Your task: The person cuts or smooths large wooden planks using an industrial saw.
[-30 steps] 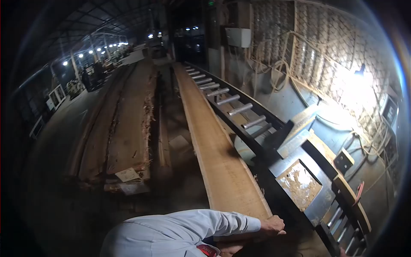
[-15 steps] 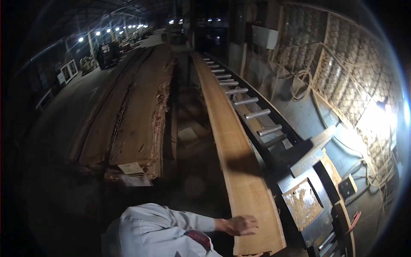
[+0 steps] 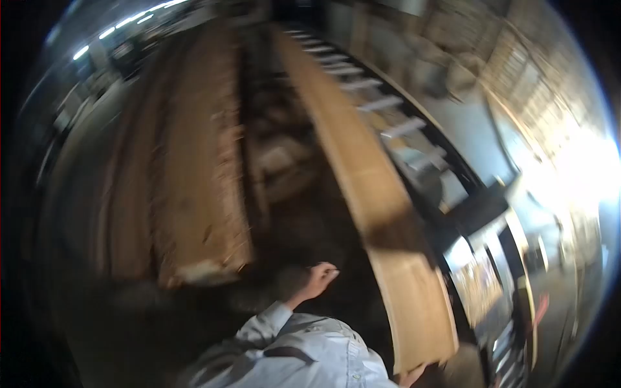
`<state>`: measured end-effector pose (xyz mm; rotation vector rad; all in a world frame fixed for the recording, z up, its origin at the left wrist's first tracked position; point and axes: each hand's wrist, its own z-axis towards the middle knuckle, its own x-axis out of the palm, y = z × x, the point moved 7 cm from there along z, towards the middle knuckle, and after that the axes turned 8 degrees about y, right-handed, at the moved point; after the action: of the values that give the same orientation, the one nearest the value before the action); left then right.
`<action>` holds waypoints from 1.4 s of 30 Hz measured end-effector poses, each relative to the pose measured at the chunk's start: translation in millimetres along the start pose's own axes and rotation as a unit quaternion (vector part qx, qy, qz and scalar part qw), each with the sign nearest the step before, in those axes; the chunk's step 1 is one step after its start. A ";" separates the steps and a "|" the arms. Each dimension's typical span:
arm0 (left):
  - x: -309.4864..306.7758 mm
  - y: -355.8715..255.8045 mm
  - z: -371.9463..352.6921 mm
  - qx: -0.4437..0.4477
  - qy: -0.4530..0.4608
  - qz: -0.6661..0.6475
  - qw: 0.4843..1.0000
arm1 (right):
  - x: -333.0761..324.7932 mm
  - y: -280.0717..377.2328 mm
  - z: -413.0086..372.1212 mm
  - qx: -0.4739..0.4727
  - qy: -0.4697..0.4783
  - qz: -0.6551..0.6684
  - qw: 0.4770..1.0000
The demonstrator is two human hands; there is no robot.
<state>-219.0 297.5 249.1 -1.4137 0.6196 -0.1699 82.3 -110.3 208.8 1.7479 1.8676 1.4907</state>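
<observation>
Several broad, brown timber slabs with ragged, splintery edges (image 3: 197, 161) fill the left of my view, laid lengthwise and running off into the gloom. And here, to their right across a dark gap, is the long, honey-coloured wooden board (image 3: 349, 152), stretching from far ahead right down to me, a dark shadow (image 3: 394, 233) slung across its nearer part. Along its right side runs the black-railed track of silver metal rollers (image 3: 380, 103), bars smeared by blur. My pale grey-blue, long-sleeved shirt (image 3: 323, 359) takes up the bottom. Off to the right, beside the board's near stretch, there's a squarish, tan-speckled panel (image 3: 477, 291) set in grey metal.

Now my right hand (image 3: 413, 375): it's down at the near end of the board, touching it, mostly cut off by the lower edge of view; whether its fingers are clamped round the wood, I can't tell. My left hand (image 3: 320, 278) is up in that gap between slabs and board, clear of both, fingers bent in, too blurred to say whether they meet or pinch anything. Smallest of all, one thin red thing (image 3: 541, 307) shows beyond the panel, too blurry to name.
</observation>
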 end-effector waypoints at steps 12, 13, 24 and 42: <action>3.6 71.9 153.7 -0.254 0.007 -0.088 0.963 | 1.5 -4.3 19.0 -0.099 -0.127 0.178 0.971; 8.9 53.6 175.3 -0.219 0.036 -0.113 0.969 | 17.6 7.6 24.6 -0.120 -0.097 0.194 0.969; 43.6 25.1 332.1 -0.197 0.029 -0.106 0.974 | 51.0 77.4 144.8 -0.080 -0.138 0.250 0.955; 100.8 -15.2 521.2 0.090 -0.081 0.327 0.937 | 83.5 183.8 286.9 -0.204 -0.219 -0.264 0.917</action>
<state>127.5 700.0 248.7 -0.9713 0.8795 0.4076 378.7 73.5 245.9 1.1379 1.4901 1.0654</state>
